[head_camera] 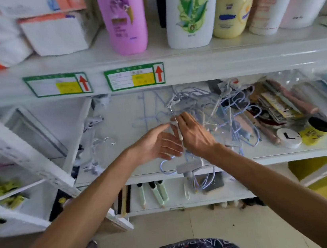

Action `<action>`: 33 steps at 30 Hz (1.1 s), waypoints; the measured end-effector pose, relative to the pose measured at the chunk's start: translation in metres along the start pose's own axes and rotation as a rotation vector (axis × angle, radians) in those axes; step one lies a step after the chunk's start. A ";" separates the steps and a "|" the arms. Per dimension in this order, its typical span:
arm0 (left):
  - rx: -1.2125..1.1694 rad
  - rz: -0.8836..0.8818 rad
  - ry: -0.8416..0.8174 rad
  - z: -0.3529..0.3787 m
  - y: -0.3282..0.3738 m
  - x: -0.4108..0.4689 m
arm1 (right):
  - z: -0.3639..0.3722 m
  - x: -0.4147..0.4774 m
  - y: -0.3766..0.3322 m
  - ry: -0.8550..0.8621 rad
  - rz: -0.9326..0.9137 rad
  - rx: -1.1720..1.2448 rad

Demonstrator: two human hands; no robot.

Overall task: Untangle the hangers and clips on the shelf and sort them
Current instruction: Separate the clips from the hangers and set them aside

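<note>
Pinching a hanger rod (180, 135), right grip (193, 135) clamped; left grip (153, 146) apart alongside.

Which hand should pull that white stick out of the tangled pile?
Right, probably. The right hand pinches the white rod and sits beside the tangle of hangers; the left hand is open, fingertips only touching near the rod's top.
</note>
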State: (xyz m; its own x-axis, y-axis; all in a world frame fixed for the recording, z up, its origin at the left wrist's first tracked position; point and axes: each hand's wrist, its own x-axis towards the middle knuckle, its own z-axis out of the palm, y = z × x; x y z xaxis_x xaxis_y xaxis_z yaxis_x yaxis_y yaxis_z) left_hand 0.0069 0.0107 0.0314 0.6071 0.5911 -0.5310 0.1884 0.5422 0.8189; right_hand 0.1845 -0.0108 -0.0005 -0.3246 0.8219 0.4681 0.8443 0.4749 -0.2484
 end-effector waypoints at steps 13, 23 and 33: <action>0.000 0.202 0.355 -0.084 -0.082 -0.130 | 0.075 0.041 -0.143 -0.189 0.353 0.886; 0.266 0.198 0.397 -0.115 -0.040 -0.112 | 0.042 0.052 -0.112 -0.239 0.832 1.694; 0.183 0.196 0.765 -0.164 0.031 -0.084 | 0.036 0.125 -0.064 0.118 0.980 1.367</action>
State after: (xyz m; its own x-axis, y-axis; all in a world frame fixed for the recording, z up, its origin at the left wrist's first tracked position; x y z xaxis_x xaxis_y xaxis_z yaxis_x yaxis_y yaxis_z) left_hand -0.1645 0.0758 0.0651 -0.0414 0.9458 -0.3222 0.2971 0.3196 0.8998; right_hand 0.0752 0.0725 0.0434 0.1462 0.9553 -0.2568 -0.2885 -0.2071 -0.9348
